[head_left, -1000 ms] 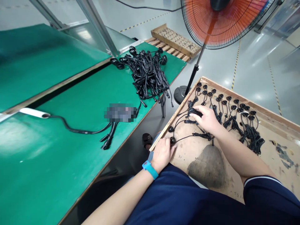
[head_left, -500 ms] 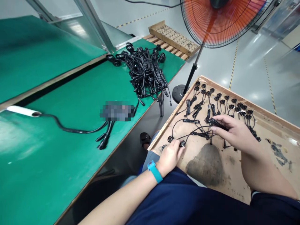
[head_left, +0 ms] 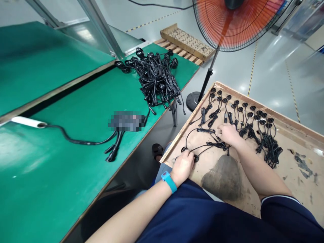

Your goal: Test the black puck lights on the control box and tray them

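My left hand (head_left: 183, 166), a blue-green band at its wrist, is closed at the near left corner of the shallow wooden tray (head_left: 174, 145). Its fingertips are at the round end of a black cable (head_left: 196, 158); another round end (head_left: 184, 149) lies just beyond the fingers. My right hand (head_left: 227, 133) reaches over the cables with fingers curled down in a pinch on a black cable, the gripped part mostly hidden. A tied cable bundle (head_left: 206, 130) lies left of it, and another bundle (head_left: 217, 145) just below. Several round-ended cables (head_left: 250, 114) line the tray's far side.
A green table (head_left: 83, 175) at left bears a large heap of black cables (head_left: 157, 77), a blurred-out device (head_left: 126, 121) and a white tube (head_left: 29, 122). A fan (head_left: 227, 23) with orange blades stands beyond the tray. A dark stain (head_left: 222, 179) marks the tray's floor.
My right hand has moved left and turned palm down, uncovering the cable bundles on the tray's right side. The left hand stays at nearly the same spot, its fingers lower over the round end.
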Motion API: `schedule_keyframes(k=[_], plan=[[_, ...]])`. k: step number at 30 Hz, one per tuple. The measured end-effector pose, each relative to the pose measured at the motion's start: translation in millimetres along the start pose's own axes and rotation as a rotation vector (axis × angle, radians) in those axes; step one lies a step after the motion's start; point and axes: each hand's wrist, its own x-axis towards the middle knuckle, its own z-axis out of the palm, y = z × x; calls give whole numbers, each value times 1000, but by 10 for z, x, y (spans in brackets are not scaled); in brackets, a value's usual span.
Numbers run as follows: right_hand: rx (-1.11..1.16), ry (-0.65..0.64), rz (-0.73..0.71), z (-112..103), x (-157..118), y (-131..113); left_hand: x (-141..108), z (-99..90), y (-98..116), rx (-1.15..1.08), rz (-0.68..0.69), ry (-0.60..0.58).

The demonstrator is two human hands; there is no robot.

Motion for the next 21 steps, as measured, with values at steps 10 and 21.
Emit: schedule_keyframes(k=[10, 21], plan=[[51, 47, -205, 211, 327, -341, 139, -126, -304, 215, -189, 47], [261, 347, -324, -70, 367, -270, 230, -115, -313, -8, -235, 151]])
